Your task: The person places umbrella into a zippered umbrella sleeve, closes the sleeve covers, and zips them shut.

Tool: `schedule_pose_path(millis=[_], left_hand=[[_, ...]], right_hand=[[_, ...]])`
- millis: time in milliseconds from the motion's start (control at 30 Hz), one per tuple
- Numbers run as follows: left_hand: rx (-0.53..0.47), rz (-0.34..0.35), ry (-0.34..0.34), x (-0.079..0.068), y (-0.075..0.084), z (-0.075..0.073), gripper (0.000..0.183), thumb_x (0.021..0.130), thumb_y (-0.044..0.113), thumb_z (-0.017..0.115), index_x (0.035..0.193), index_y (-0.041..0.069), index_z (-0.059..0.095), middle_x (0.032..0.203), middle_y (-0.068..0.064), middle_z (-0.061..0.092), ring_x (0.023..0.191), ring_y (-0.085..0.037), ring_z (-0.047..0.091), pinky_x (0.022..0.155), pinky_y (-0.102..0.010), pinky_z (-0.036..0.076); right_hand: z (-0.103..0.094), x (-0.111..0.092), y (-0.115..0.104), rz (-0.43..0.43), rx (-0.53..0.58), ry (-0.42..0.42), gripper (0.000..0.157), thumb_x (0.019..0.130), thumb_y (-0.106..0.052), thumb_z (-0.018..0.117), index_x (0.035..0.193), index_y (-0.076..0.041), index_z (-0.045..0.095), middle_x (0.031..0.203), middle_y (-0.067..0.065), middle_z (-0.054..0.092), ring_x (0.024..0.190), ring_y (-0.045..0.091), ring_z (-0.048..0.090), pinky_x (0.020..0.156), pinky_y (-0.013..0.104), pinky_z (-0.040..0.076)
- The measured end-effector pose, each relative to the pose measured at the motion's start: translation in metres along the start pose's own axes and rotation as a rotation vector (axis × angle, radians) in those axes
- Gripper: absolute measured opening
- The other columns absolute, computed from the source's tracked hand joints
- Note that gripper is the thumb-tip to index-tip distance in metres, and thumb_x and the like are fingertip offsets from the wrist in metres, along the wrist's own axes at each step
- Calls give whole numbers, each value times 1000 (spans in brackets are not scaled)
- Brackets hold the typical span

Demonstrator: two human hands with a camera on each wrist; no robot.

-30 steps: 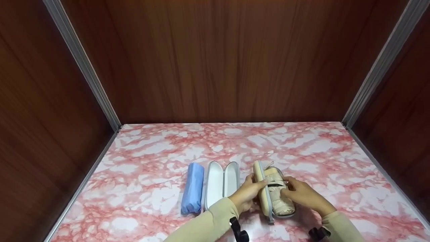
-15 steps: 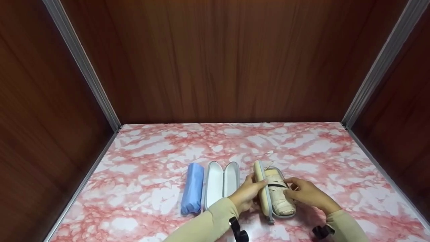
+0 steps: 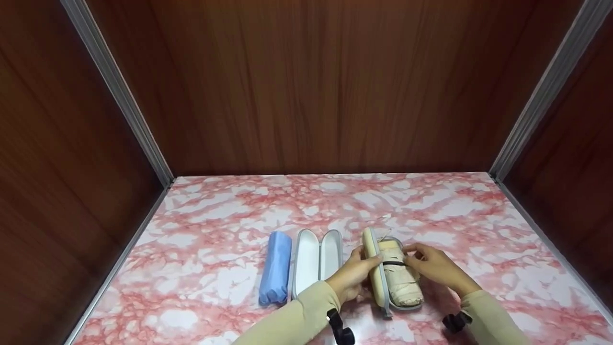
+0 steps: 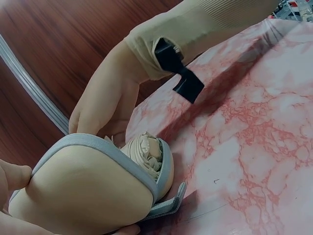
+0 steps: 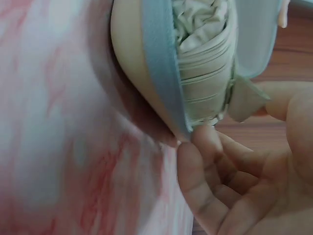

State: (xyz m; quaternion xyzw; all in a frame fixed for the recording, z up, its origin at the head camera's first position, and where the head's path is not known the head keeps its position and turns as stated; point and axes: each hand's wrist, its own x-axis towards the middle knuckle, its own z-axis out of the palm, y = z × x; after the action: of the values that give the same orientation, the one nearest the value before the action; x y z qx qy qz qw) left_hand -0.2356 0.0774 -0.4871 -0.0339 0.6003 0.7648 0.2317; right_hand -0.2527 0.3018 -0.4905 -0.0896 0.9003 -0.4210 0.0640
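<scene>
Head view: I log the left hand (image 3: 352, 277) gripping an open cream zip case (image 3: 376, 275), the right hand (image 3: 438, 268) pinching the strap (image 5: 244, 100) of the folded beige umbrella (image 3: 403, 287) inside. Left, on the surface (image 3: 220, 215): white-lined case (image 3: 305, 266), blue fabric roll (image 3: 276, 268).

- Cream oblong hard-shell case (image 4: 88, 186): smooth, matt shell, edged in woven grey cloth zip tape.
- Inside the cream case, a rolled beige cloth bundle (image 3: 402, 285): thin, creased fabric with a faint sheen.
- Left of the cream case, a white-lined, grey-rimmed open oblong case (image 3: 306, 263): smooth lining.
- Farther left of it, a blue cylindrical fabric-like roll (image 3: 275, 268): softly wrinkled.
- Beneath the cream case, a red-and-white marble-patterned tabletop (image 3: 201, 268): smooth, lightly glossy.
- Beyond the cream case, a dark brown wood-grain panel (image 3: 297, 86): low sheen.
</scene>
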Motion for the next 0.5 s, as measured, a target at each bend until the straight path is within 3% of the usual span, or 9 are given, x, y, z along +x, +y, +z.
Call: schedule_pose_path(millis=[167, 367, 500], left_hand=[[-5, -4, -3, 0, 1, -1, 66, 96, 24, 65, 151, 15, 31, 130, -21, 50, 119, -46, 52, 85, -76, 41], [-17, -3, -4, 0, 0, -1, 65, 96, 24, 65, 151, 15, 31, 128, -19, 51, 117, -43, 53, 85, -75, 42], [-18, 0, -13, 1, 0, -2, 64, 96, 24, 65, 150, 15, 31, 124, -17, 53, 114, -40, 55, 85, -75, 41]], right_hand=[[2, 16, 2, 1, -28, 92, 39, 99, -24, 62, 130, -1, 61, 98, 8, 63, 87, 21, 60, 73, 35, 50], [4, 36, 3, -44, 20, 96, 40, 101, -18, 59, 134, 3, 54, 119, 20, 59, 98, 30, 62, 63, 36, 54], [4, 49, 3, -94, -1, 93, 38, 102, -14, 58, 135, 4, 53, 129, 25, 56, 107, 38, 60, 76, 48, 55]])
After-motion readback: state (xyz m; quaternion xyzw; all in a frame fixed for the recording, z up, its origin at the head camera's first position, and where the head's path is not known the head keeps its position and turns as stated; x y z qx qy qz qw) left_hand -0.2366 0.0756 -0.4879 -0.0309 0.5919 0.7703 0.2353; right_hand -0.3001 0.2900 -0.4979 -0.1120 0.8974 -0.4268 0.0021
